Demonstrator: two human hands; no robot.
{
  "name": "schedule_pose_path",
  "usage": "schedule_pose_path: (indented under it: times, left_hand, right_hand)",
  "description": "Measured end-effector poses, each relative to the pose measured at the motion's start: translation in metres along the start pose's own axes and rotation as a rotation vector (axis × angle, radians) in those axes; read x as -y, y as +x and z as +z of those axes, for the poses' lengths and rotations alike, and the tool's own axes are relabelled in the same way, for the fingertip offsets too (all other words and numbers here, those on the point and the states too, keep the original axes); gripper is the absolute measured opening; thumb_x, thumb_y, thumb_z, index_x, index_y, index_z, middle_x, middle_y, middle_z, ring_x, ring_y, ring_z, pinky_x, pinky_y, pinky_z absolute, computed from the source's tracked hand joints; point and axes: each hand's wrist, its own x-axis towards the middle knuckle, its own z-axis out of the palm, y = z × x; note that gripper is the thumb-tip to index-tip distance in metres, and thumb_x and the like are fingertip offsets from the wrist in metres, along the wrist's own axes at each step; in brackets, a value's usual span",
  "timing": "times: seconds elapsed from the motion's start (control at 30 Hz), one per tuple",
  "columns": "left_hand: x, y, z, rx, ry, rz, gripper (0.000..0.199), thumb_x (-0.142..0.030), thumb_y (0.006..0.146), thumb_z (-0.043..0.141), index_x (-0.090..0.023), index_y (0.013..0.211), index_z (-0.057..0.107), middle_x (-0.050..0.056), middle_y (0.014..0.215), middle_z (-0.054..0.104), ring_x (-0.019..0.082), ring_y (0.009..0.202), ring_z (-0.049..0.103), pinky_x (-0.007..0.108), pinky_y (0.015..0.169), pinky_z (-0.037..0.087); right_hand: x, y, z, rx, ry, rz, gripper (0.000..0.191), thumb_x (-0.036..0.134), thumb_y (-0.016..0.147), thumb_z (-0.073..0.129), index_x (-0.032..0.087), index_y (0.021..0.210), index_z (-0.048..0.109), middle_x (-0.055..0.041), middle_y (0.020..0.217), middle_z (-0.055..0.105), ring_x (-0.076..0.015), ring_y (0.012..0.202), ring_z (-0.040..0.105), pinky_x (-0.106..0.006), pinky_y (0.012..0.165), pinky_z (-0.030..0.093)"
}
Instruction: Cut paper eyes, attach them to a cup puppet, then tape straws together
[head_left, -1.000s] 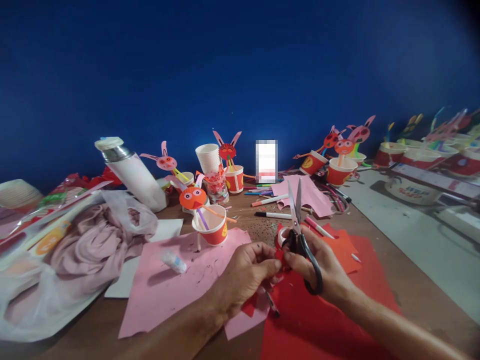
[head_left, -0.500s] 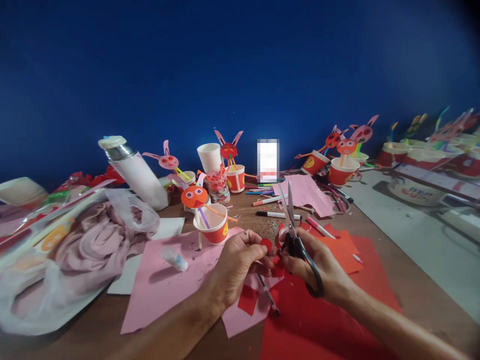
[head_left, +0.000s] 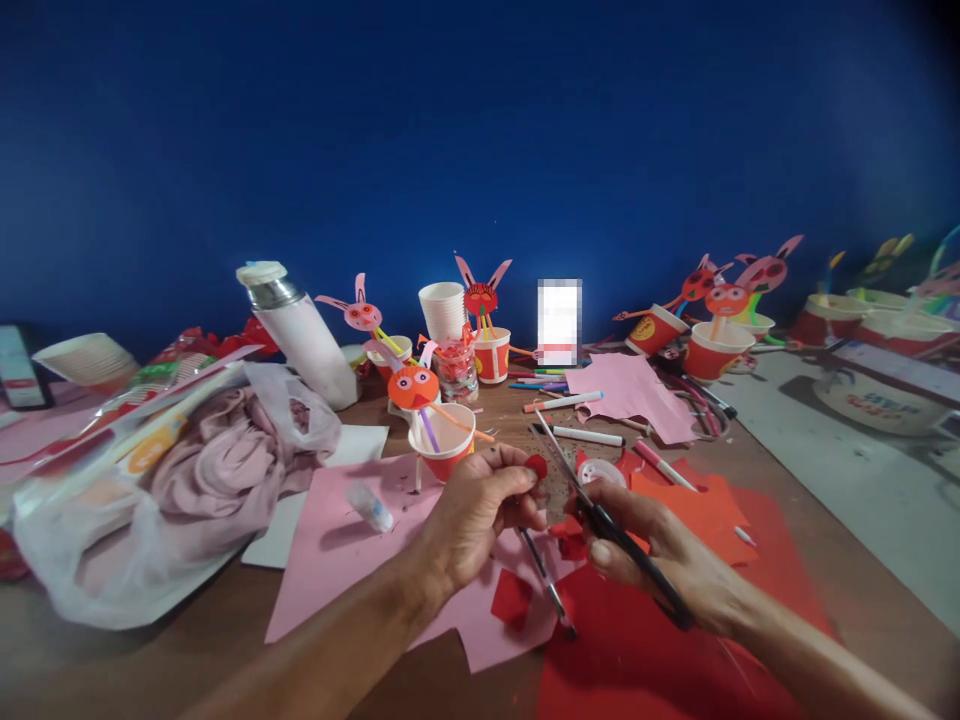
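Note:
Between the thumb and fingers of my left hand (head_left: 487, 510) is a small rounded piece of red paper (head_left: 536, 467). My right hand (head_left: 660, 550) grips black-handled scissors (head_left: 592, 505), whose blades point up and away to the left, slightly apart, beside the red piece but not visibly touching it. Under my left hand lies a pink paper sheet (head_left: 337, 570), with a small red square (head_left: 511, 598) and a pen (head_left: 547, 585) on it. Red paper scraps (head_left: 574, 543) are partly hidden below my right hand. A large red sheet (head_left: 637, 650) spreads beneath that hand.
A paper cup with an orange paper face (head_left: 413, 388) stands ahead of my left hand, near a glue stick (head_left: 369, 507). A white bottle (head_left: 307, 345) leans at the left beside a plastic bag (head_left: 82, 560). Markers (head_left: 585, 435) and pink paper (head_left: 637, 395) lie ahead.
The scissors have turned, their blades now tilting further left and lower. My left hand keeps its pinch on the red paper piece. The whole view has shifted, with things appearing further right.

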Motion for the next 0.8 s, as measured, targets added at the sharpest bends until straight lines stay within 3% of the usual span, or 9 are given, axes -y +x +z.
schedule_pose_path:
  times: [0.3,0.8]
  left_hand:
    - [0.001,-0.006,0.004,-0.006,-0.093,0.017,0.012,-0.014,0.059,0.059,-0.014,0.066,0.049,-0.002,0.057,0.056,0.009,0.05,0.052,0.025,0.05,0.046]
    - [0.001,-0.01,0.012,-0.027,-0.161,0.025,0.011,-0.01,0.058,0.057,-0.014,0.064,0.049,-0.003,0.052,0.058,0.007,0.044,0.054,0.022,0.053,0.045]
  right_hand:
    - [0.001,0.0,0.004,0.023,-0.026,-0.024,0.034,0.047,0.075,0.054,0.019,0.095,0.053,-0.001,0.079,0.052,-0.0155,0.072,0.047,-0.026,0.066,0.04]
    - [0.0,-0.002,0.009,0.034,-0.005,0.005,0.041,0.051,0.075,0.053,0.019,0.101,0.051,-0.0023,0.082,0.053,-0.0163,0.075,0.048,-0.027,0.067,0.04]
